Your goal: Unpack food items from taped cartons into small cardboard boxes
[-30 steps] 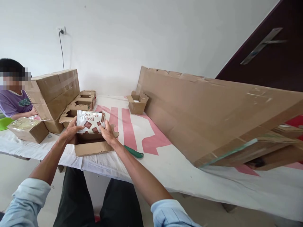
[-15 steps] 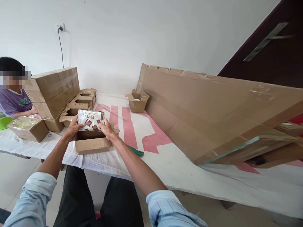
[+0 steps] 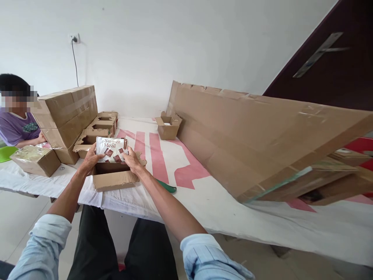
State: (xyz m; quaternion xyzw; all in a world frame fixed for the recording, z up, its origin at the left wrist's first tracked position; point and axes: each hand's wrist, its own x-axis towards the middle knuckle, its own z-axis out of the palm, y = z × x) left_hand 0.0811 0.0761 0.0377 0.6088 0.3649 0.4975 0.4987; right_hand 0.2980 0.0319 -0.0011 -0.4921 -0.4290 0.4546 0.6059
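Right forearm hides a little more of the green handle than it does 1 second earlier, and the left sleeve shifts inward; the printed pouch hardly moves.

That pouch hangs left of the frame's centre, above the open box. Left hand and right hand pinch its 2 ends, thumbs over the front, fingers closed about as far as its thickness allows; what lies behind the pouch cannot be seen. Holding it by 2 ends probably keeps the soft packet spread, with its lettering toward the wearer.

Nearest the body, at the front edge of the counter, the open box probably sits there for easy reach. More open boxes line up at left of centre, mouths upward, against the stacked cartons, perhaps to leave the middle free.
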